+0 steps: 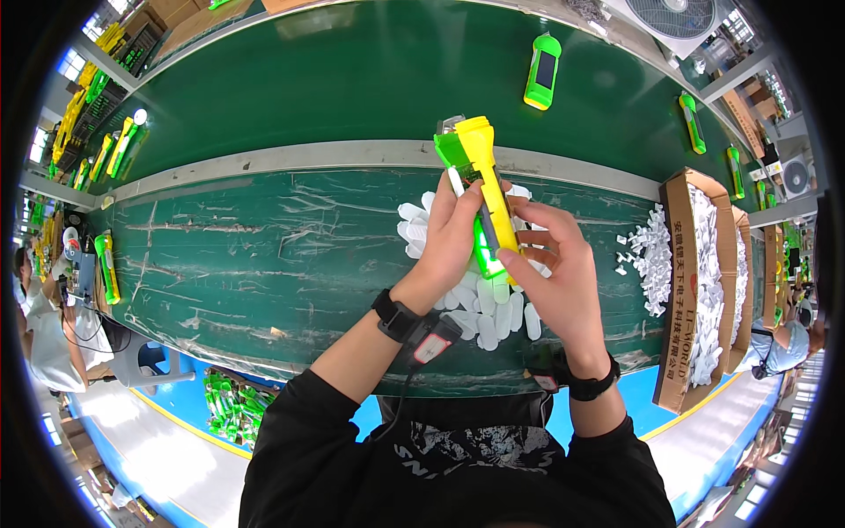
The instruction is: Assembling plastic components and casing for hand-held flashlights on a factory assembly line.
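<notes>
Both hands hold a flashlight (495, 207) with a yellow casing half and a bright green casing half, above the middle of the worktable. The two halves stand partly apart at the far end, with inner parts showing between them. My left hand (451, 233) grips its left side, fingers closed around the green half. On the other side, my right hand (560, 264) has its thumb and fingers on the yellow half near the lower end. Beneath the hands lies a pile of white oval pieces (487, 324), partly covered by them.
Beyond a metal rail (290, 167), a green conveyor belt (352, 79) carries a green device (544, 72) and several flashlights (692, 123). At right, a cardboard box (678, 308) of white pieces stands beside a white heap (653, 264). Green parts (233, 409) lie low at left. Other people sit at both sides.
</notes>
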A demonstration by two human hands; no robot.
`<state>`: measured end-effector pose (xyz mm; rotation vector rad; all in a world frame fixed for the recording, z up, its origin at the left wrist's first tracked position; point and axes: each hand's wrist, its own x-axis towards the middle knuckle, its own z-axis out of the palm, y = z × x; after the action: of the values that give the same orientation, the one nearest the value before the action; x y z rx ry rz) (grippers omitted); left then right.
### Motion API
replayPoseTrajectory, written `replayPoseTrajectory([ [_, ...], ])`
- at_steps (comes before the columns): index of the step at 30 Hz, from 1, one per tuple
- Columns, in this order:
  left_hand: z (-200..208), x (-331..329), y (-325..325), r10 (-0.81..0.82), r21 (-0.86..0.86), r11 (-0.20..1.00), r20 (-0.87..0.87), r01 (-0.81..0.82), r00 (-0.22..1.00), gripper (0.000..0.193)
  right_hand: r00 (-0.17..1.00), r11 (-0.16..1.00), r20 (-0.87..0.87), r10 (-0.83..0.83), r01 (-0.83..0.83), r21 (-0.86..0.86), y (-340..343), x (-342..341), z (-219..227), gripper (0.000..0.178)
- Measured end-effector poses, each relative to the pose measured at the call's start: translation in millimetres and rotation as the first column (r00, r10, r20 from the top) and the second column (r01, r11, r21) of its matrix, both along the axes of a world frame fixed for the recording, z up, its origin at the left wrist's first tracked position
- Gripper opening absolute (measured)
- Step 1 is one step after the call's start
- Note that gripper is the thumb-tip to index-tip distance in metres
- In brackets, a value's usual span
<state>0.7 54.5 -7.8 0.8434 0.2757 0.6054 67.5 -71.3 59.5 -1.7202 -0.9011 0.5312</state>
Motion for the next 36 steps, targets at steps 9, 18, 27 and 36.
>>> replayPoseTrajectory([
  [9,0.4,-0.2,4.6,-0.066,-0.087,0.994,0.082,0.073,0.994,0.036,0.976,0.999,0.215,-0.04,0.035,0.027,7.7,-6.9,-11.4,0.043],
  [18,1.3,2.1,1.3,-0.056,-0.083,0.994,0.142,0.068,0.988,0.047,0.947,0.998,0.314,-0.069,0.067,0.016,10.7,-4.6,-15.0,0.04],
  [27,7.5,-0.1,1.2,-0.023,-0.159,0.986,0.152,0.047,0.988,0.047,0.993,0.986,0.09,-0.078,0.064,0.156,12.3,1.3,-22.6,0.039],
  [36,6.9,-2.8,-0.6,-0.037,0.002,0.999,0.131,0.037,0.991,0.041,0.969,0.988,0.228,-0.091,0.059,0.143,14.1,3.8,-30.4,0.039],
])
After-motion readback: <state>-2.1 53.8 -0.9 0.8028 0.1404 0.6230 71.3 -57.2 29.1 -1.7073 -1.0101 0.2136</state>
